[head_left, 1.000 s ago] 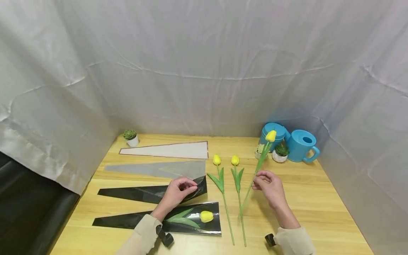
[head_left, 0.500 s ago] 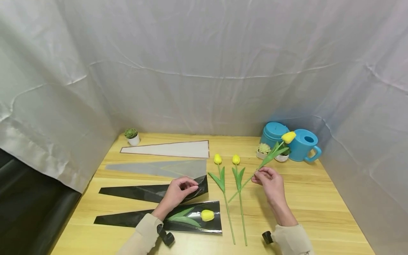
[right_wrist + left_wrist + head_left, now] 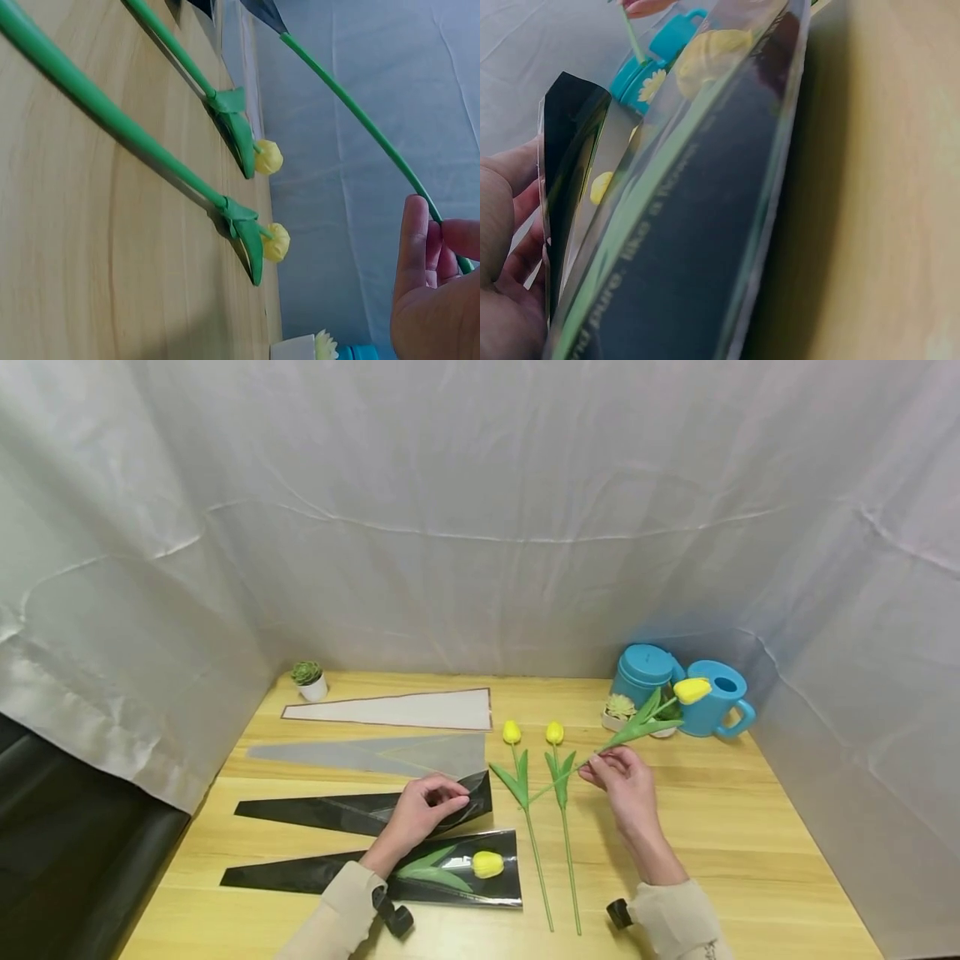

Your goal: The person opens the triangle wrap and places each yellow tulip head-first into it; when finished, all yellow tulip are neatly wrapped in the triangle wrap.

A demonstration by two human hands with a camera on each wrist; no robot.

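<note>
My left hand [image 3: 422, 814] pinches the raised wide end of a black flower sleeve [image 3: 315, 812], which lies flat toward its narrow end. In the left wrist view, thumb and fingers hold the edge of this sleeve [image 3: 568, 131]. My right hand [image 3: 628, 789] pinches the green stem of a yellow artificial tulip [image 3: 692, 690] below its leaves. That tulip slants, its bloom up to the right and its stem's lower end toward the sleeve's opening. Two more tulips, one left [image 3: 512, 732] and one right [image 3: 554, 732], lie beneath it. Nearest me, another black sleeve [image 3: 277, 874] contains a tulip [image 3: 487, 864].
Behind the black sleeves lie a grey translucent sleeve [image 3: 315, 753] and a white one [image 3: 420, 712] with a dark border. A potted succulent [image 3: 309, 681] stands back left. At back right are a blue canister [image 3: 643, 672], a blue watering can [image 3: 708, 714] and small potted plants [image 3: 618, 710].
My right hand has moved left and slightly away from me, tilting the held tulip so its bloom swings right and its stem end swings left toward the sleeve. My left hand stays nearly still.
</note>
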